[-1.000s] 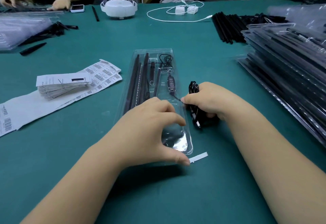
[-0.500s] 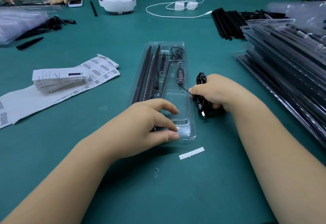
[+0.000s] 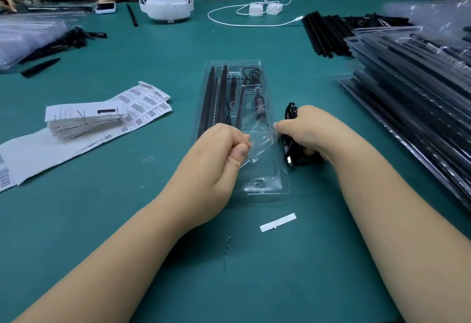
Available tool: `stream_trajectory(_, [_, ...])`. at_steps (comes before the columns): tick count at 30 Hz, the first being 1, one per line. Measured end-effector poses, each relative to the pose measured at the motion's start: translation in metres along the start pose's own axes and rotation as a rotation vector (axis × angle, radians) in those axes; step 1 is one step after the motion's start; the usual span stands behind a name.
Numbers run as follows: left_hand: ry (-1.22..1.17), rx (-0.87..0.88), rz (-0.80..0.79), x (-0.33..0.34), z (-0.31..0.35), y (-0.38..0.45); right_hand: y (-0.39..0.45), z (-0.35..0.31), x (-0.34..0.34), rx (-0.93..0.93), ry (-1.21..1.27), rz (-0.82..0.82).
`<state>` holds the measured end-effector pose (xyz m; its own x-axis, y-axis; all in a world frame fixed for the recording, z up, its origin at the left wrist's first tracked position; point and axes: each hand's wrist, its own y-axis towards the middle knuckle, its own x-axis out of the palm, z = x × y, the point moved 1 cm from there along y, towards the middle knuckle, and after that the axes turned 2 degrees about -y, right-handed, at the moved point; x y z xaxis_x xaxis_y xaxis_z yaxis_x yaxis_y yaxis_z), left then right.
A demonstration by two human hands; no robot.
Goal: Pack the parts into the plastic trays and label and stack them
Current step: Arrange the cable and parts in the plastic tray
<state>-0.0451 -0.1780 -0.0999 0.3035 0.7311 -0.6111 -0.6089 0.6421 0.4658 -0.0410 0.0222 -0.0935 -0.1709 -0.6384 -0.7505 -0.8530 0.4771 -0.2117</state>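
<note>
The clear plastic tray [image 3: 265,180] lies lengthwise at the centre of the frame on the green table [image 3: 102,220], with long black rods [image 3: 211,98] in its left channels and a thin cable [image 3: 251,74] at its top. The left hand [image 3: 216,154] sits over the tray's left edge, fingers curled, thumb against them; whether it pinches anything I cannot tell. The right hand [image 3: 308,129] grips a black cable bundle [image 3: 290,131] just right of the tray. Barcode label sheets [image 3: 142,103] lie at left, and packed trays [image 3: 413,80] are stacked at right.
</note>
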Motion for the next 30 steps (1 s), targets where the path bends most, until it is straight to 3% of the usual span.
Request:
stream_trajectory(5, [-0.087, 0.0, 0.04, 0.002, -0.006, 0.002, 0.001, 0.005, 0.004, 0.044, 0.321, 0.129])
stream_trajectory(9, [-0.116, -0.006, -0.007, 0.002, -0.004, 0.004, 0.003, 0.005, 0.004, 0.132, 0.671, 0.137])
stream_trajectory(12, [-0.07, 0.009, -0.084, 0.005, -0.001, 0.004, 0.007, 0.009, 0.001, -0.04, 0.372, 0.359])
stream_trajectory(14, [-0.058, 0.003, -0.102, 0.007, 0.0, 0.003, 0.007, 0.005, -0.001, -0.14, 0.327, 0.457])
stream_trajectory(19, [-0.037, 0.025, -0.111, 0.007, -0.001, 0.002, 0.006, 0.008, 0.004, -0.052, 0.66, 0.313])
stream_trajectory(25, [0.02, 0.027, -0.142, 0.009, 0.0, 0.003, 0.0, -0.001, 0.007, -0.193, 0.551, 0.479])
stream_trajectory(30, [0.022, 0.021, -0.094, 0.009, 0.002, 0.002, -0.001, 0.001, 0.005, 0.089, 1.134, 0.33])
